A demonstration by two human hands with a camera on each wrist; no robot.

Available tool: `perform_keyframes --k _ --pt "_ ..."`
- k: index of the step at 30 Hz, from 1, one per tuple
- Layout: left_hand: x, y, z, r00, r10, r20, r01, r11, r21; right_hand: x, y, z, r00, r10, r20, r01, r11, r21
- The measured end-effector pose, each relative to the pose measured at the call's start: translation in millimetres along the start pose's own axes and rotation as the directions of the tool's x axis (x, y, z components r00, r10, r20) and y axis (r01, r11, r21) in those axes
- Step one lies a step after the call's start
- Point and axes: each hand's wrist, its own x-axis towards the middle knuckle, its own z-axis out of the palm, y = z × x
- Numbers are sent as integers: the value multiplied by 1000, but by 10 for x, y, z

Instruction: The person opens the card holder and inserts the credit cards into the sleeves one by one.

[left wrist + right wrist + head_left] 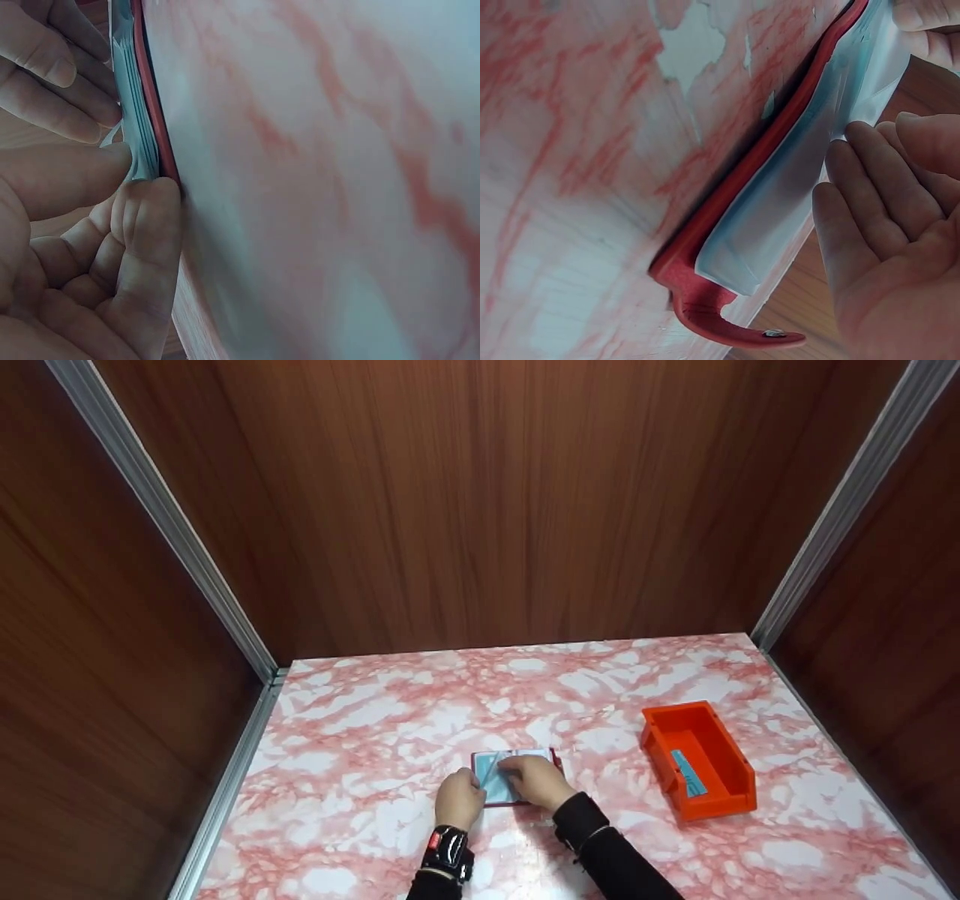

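A red card holder (556, 759) lies open on the table, with clear bluish plastic sleeves (780, 184) stacked inside its cover. My left hand (459, 801) is at its near left corner. There the thumb and curled index finger pinch the sleeve edges, as the left wrist view shows. Over the right half is my right hand (541, 782), its fingers fairly straight and their tips at the sleeves. A slanting fold of clear plastic shows between the hands. From one end of the cover extends a curved red strap (735, 334) with a metal snap.
An orange open-fronted bin (720, 750) stands on the right side of the table, a blue printed card (688, 772) leaning inside. Brown wood-grain panels (480, 510) enclose the red-and-white marbled table (360, 750) at the back and both sides.
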Motion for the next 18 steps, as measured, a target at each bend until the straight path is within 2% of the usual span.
perform_keyframes --k 12,18 --pt "11 -4 31 1000 -20 6 20 1000 9 -15 -9 -13 999 34 11 -34 999 36" --pt "7 -1 36 1000 -27 -1 27 999 27 -90 0 -50 1000 20 -14 -20 999 44"
